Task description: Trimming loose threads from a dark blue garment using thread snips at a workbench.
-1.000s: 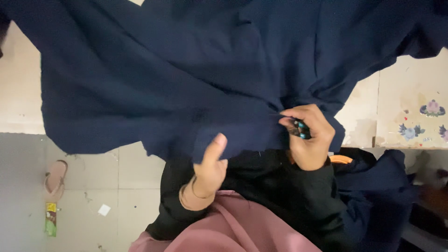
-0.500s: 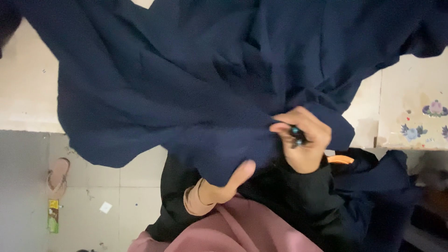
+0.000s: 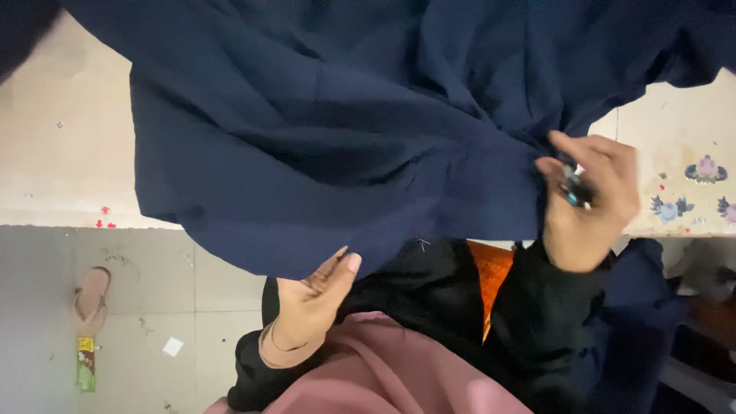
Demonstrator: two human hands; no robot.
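**Head view: two hands at the edge of a dark blue cloth**

Head camera looks straight down onto a pale, worn table (image 3: 61, 153) whose right end carries small printed flowers. A large navy cloth (image 3: 322, 138) lies spread over most of it in broad folds, and its lower edge hangs past the table's front edge towards the person's lap. Below the table runs a grey tiled floor (image 3: 138, 307) — on it lie a tan sandal (image 3: 92, 293), a small green and yellow packet (image 3: 85, 366) just below the sandal, and a white scrap of paper (image 3: 173, 346) a little to the right. The person wears black sleeves over a dusty pink garment (image 3: 383, 376), and an orange patch (image 3: 489, 272) shows between the black folds under the cloth's edge.

The left hand (image 3: 310, 299) is open, palm turned up, fingers together and slightly curved; its fingertips meet the underside of the hanging edge of the cloth without closing on it. The right hand (image 3: 586, 199) is curled shut at the cloth's right side, pinching a fold against a small dark tool (image 3: 573, 184) with a bluish tip — what kind of tool cannot be told, since the fingers cover most of it.
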